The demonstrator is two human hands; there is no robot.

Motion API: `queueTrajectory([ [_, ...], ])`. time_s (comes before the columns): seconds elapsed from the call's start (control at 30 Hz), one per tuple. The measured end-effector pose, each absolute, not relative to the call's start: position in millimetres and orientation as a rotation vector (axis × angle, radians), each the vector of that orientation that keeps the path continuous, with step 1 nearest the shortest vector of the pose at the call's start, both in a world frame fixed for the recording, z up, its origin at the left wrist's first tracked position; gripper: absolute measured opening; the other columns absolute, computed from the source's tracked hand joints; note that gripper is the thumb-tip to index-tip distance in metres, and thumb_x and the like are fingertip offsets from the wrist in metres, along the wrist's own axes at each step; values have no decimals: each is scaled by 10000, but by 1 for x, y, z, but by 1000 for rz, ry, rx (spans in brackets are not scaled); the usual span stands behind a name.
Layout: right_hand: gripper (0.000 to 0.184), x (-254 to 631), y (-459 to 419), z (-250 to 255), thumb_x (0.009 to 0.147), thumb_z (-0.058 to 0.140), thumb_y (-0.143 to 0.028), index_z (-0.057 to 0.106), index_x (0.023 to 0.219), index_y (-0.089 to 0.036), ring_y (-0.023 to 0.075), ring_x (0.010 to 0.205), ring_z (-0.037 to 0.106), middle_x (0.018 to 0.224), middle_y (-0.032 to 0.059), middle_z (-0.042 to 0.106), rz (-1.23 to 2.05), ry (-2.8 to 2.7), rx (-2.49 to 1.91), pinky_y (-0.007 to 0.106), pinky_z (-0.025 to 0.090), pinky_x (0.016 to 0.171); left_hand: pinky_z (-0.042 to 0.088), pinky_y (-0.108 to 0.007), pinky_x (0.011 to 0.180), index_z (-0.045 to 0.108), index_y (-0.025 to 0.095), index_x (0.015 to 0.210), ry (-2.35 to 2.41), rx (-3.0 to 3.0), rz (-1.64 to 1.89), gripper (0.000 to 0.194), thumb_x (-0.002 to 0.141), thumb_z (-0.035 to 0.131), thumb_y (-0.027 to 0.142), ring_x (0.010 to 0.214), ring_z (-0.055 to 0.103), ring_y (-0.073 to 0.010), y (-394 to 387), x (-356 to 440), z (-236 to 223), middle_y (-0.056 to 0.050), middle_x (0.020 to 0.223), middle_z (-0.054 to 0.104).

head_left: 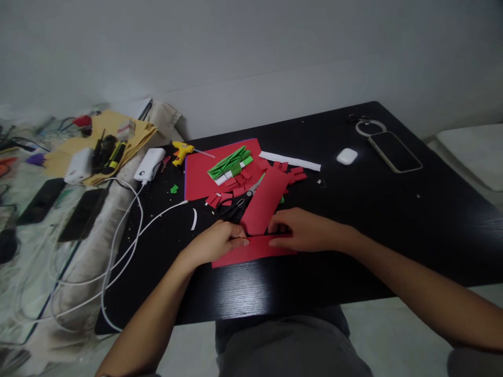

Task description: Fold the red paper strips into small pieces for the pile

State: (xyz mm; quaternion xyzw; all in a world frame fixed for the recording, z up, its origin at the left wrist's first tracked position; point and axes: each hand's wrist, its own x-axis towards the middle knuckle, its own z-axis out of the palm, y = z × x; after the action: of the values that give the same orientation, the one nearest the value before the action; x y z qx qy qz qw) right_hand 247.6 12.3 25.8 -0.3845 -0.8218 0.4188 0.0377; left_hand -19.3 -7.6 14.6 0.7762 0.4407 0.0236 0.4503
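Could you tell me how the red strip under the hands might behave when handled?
The red strip looks like thin paper or card, so it is probably light and would likely bend if lifted by one end. Against the shiny black table, its broad face may slide if pushed.

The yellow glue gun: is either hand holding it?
No, the glue gun lies toward the back of the table, while the left hand and right hand are both on a red paper strip.

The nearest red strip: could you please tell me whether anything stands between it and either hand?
Nothing visible does: the left hand and the right hand both touch the red strip; the scissors lie beyond it.
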Motion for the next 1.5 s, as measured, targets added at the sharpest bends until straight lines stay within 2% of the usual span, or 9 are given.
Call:
queueTrajectory([
  [0.17, 82, 218, 6, 8, 907, 674, -157, 750, 931, -138, 152, 725, 632, 845, 50, 753, 1273, -2481, -1120, 250, 404, 676, 345, -233, 596, 698, 154, 804, 1117, 1941, 48, 261, 970, 588, 323, 599, 482, -104, -10, -19, 15, 28, 669, 610],
  [0.3, 65, 215, 7, 4, 897, 685, -133, 746, 920, -136, 147, 712, 622, 838, 47, 750, 1252, -2497, -1105, 244, 397, 674, 394, -250, 655, 712, 172, 871, 1150, 2044, 61, 192, 974, 596, 286, 669, 580, -130, -14, -18, 19, 4, 761, 671],
  [0.43, 126, 217, 6, 2, 862, 674, -73, 733, 956, -135, 163, 773, 640, 894, 59, 751, 1199, -2523, -1083, 248, 427, 717, 455, -277, 759, 698, 183, 1003, 1145, 2182, 136, 133, 971, 569, 195, 834, 649, -167, -20, -19, 18, -40, 950, 687],
  [0.53, 177, 218, 2, 0, 856, 634, -31, 720, 961, -145, 189, 881, 660, 956, 69, 747, 1136, -2539, -1028, 271, 448, 797, 481, -295, 773, 676, 180, 1019, 1162, 2255, 155, 145, 989, 534, 186, 846, 651, -177, -26, -20, 11, -49, 963, 664],
  [0.67, 169, 218, -3, -2, 882, 613, -43, 715, 964, -150, 208, 918, 651, 982, 84, 736, 1089, -2540, -1047, 308, 457, 836, 522, -336, 824, 654, 183, 1049, 1223, 2355, 220, 140, 1007, 521, 195, 924, 662, -209, -38, -20, 2, -67, 1002, 663],
  [0.87, 196, 218, -8, -4, 895, 630, -61, 710, 1050, -150, 234, 982, 649, 1051, 113, 715, 939, -2540, -1075, 353, 483, 887, 543, -399, 915, 586, 210, 1229, 1255, 2357, 368, 221, 1018, 524, 187, 1033, 640, -228, -48, -22, -5, -80, 1123, 663],
  [1.23, 145, 220, -9, -13, 913, 616, -54, 689, 1000, -146, 191, 898, 631, 989, 73, 693, 941, -2460, -1069, 309, 480, 839, 529, -394, 927, 649, 211, 1166, 1260, 2345, 520, 219, 1038, 475, 174, 1028, 611, -217, -52, -21, -16, -82, 1107, 660],
  [1.4, 135, 223, -15, -22, 978, 592, -140, 726, 999, -143, 239, 963, 589, 1012, 109, 686, 648, -2536, -990, 380, 470, 879, 522, -393, 910, 678, 203, 1121, 1291, 2408, 537, 215, 1038, 481, 176, 994, 615, -215, -57, -21, -21, -82, 1067, 666],
  [1.5, 182, 225, -23, -24, 984, 555, -102, 730, 1008, -147, 252, 994, 578, 1057, 118, 699, 495, -2592, -936, 399, 467, 865, 515, -394, 882, 692, 214, 1160, 1328, 2495, 536, 251, 1039, 476, 170, 988, 617, -220, -63, -19, -22, -83, 1074, 676],
])
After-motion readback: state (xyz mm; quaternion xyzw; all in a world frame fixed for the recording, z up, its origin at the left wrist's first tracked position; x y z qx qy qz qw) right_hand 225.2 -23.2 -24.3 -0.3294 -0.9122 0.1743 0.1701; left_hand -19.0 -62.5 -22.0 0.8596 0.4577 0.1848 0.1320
